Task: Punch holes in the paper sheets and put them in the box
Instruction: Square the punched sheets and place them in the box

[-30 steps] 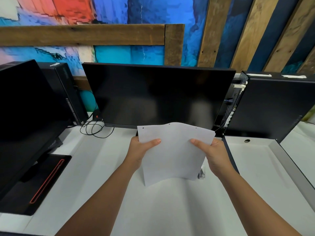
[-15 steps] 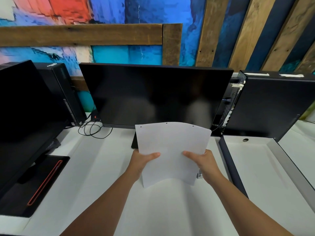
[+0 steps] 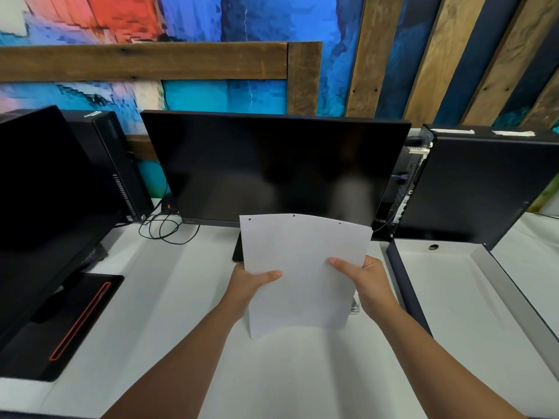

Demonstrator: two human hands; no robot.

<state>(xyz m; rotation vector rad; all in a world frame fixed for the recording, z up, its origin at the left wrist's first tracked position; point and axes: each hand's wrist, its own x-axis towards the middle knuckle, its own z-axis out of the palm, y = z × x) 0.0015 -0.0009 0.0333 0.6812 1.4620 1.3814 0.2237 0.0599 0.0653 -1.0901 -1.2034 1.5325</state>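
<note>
I hold a white paper sheet [image 3: 302, 267] upright above the white desk, in front of the middle monitor. Three small punched holes run along its top edge. My left hand [image 3: 249, 285] grips its left side with the thumb on the front. On the sheet's right side my right hand [image 3: 367, 282] grips the same way. The open box [image 3: 402, 285], dark-walled with a white inside, lies to the right of my right hand. A small shiny part of the hole punch [image 3: 354, 306] peeks out behind the sheet's lower right corner; the rest is hidden.
A black monitor [image 3: 272, 167] stands right behind the sheet. Another monitor [image 3: 39, 201] with a red-trimmed base fills the left side. A black computer tower [image 3: 112, 158] and coiled cables [image 3: 163, 228] sit at the back left. The box's dark lid [image 3: 484, 182] stands upright at the right.
Both hands slid down the sheet's sides, from near its top to about its middle. The sheet stayed upright in about the same place.
</note>
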